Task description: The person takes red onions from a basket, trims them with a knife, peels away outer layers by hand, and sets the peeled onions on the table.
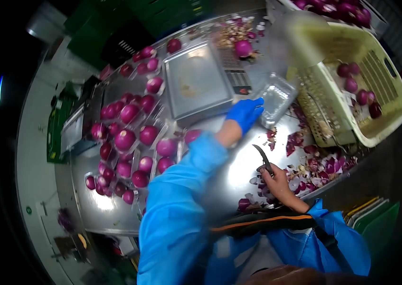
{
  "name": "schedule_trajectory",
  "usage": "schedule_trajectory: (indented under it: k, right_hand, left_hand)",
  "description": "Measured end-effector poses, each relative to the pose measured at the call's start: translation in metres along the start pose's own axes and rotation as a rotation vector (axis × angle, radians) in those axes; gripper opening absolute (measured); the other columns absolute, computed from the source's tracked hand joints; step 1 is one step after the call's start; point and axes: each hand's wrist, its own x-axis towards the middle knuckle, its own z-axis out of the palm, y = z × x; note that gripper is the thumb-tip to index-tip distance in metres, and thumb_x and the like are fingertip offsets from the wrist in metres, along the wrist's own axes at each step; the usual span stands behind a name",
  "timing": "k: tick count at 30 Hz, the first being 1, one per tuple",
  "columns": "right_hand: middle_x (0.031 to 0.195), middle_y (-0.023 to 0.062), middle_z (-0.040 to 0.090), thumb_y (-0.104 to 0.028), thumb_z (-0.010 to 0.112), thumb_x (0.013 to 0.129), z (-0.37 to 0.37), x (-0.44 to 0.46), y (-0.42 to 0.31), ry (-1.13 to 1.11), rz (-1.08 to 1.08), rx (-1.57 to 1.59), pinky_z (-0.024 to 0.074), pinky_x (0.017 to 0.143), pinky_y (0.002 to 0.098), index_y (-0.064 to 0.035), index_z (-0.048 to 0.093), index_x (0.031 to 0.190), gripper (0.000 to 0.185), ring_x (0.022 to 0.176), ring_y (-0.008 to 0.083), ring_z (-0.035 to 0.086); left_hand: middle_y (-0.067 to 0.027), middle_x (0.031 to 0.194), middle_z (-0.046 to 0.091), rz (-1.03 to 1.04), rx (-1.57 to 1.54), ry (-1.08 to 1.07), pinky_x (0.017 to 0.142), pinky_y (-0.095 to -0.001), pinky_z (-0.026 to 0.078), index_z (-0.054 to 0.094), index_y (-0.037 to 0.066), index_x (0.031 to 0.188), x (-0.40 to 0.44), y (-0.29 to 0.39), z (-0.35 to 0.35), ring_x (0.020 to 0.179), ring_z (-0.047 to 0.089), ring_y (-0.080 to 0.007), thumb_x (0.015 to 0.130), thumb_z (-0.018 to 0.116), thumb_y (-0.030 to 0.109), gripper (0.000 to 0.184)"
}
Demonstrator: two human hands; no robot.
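My left hand, in a blue glove, reaches forward and pinches the near-left edge of an empty clear plastic tray. Nearer to my body, my bare right hand is wrapped round the handle of a small curved knife, its blade pointing up and left over the metal table. Left of the gloved hand stands a scale with a flat metal plate. Loose red-purple skins lie beside and beyond my right hand.
Peeled red onions, many in clear trays, cover the table's left side. A yellowish crate with several onions inside stands at the right. At the back are trimmings and a single onion. Green boards stand at lower right.
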Motion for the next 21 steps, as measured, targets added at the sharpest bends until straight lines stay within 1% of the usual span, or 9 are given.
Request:
schedule_trajectory:
  k: [2,4,7,9,10,11,13,15,21]
  right_hand:
    - [0.078,0.0078,0.064,-0.018,0.058,0.097,-0.018,-0.003,0.018,0.101,-0.123,0.01,0.0464,0.065,0.0329,0.0004,0.067,0.1,0.021,0.07,0.0137,0.058]
    - [0.07,-0.0007,0.056,-0.016,0.061,0.097,-0.038,-0.003,0.046,0.222,-0.239,-0.01,0.0392,0.058,0.0282,0.0009,0.066,0.1,0.018,0.066,0.007,0.048]
    - [0.076,0.0026,0.063,-0.016,0.061,0.097,-0.064,-0.017,0.061,0.265,-0.193,0.044,0.0433,0.062,0.0282,0.0018,0.066,0.101,0.019,0.069,0.0086,0.054]
    - [0.078,0.0038,0.066,-0.015,0.06,0.097,-0.078,-0.027,0.064,0.305,-0.162,-0.015,0.0456,0.063,0.0284,0.0023,0.066,0.102,0.019,0.071,0.0098,0.057]
    - [0.078,0.0043,0.065,-0.014,0.06,0.097,-0.08,-0.023,0.073,0.36,-0.316,0.013,0.046,0.063,0.0285,0.0025,0.066,0.104,0.019,0.071,0.0103,0.058]
    - [0.083,0.0098,0.066,-0.018,0.059,0.096,-0.085,-0.028,0.08,0.317,-0.225,0.022,0.0482,0.068,0.0333,0.0008,0.065,0.109,0.024,0.075,0.0176,0.061]
    - [0.092,0.0168,0.067,-0.023,0.058,0.095,-0.095,-0.036,0.078,0.275,-0.161,-0.006,0.0508,0.076,0.0386,-0.0015,0.064,0.12,0.034,0.086,0.027,0.066]
    - [0.095,0.0188,0.068,-0.022,0.06,0.095,-0.102,-0.037,0.078,0.261,-0.204,-0.001,0.0509,0.077,0.0386,-0.0007,0.063,0.117,0.031,0.087,0.031,0.066]
    - [0.089,0.019,0.067,-0.02,0.06,0.093,-0.119,-0.039,0.078,0.249,-0.197,-0.06,0.0507,0.074,0.0396,-0.0003,0.063,0.111,0.026,0.083,0.0337,0.066]
  left_hand:
    - [-0.0179,0.114,0.068,-0.11,0.177,-0.088,0.089,-0.0462,0.05,0.066,0.008,0.122,0.024,0.019,0.05,0.1,0.064,-0.0391,0.096,0.055,0.046,0.047]
    - [-0.0201,0.11,0.068,-0.099,0.38,-0.3,0.087,-0.0469,0.051,0.069,0.006,0.114,0.039,0.011,0.083,0.099,0.065,-0.0398,0.091,0.058,0.043,0.044]
    - [-0.0253,0.104,0.066,-0.323,0.316,-0.402,0.083,-0.0484,0.051,0.072,0.002,0.098,0.053,0.019,0.094,0.098,0.064,-0.0427,0.08,0.067,0.027,0.032]
    - [-0.0242,0.102,0.066,-0.152,0.399,-0.29,0.081,-0.0483,0.051,0.068,0.002,0.098,0.046,0.024,0.085,0.095,0.063,-0.0431,0.082,0.067,0.03,0.032]
    - [-0.0236,0.101,0.066,-0.031,0.439,-0.208,0.08,-0.0483,0.051,0.066,0.002,0.097,0.044,0.027,0.078,0.094,0.063,-0.0433,0.083,0.067,0.032,0.033]
    - [-0.023,0.099,0.066,0.012,0.462,-0.164,0.079,-0.0483,0.051,0.064,0.002,0.097,0.04,0.023,0.078,0.093,0.063,-0.0434,0.084,0.068,0.033,0.034]
    - [-0.0212,0.094,0.066,-0.173,0.46,-0.214,0.076,-0.0481,0.05,0.064,0.004,0.092,0.049,0.035,0.078,0.088,0.063,-0.0425,0.083,0.072,0.038,0.037]
    - [-0.0196,0.089,0.066,-0.361,0.479,-0.332,0.073,-0.0479,0.049,0.063,0.005,0.088,0.054,0.054,0.07,0.084,0.062,-0.0416,0.082,0.074,0.042,0.039]
    - [-0.018,0.09,0.067,-0.339,0.566,-0.272,0.076,-0.0478,0.05,0.065,0.006,0.088,0.043,0.036,0.084,0.088,0.064,-0.0406,0.088,0.069,0.037,0.031]
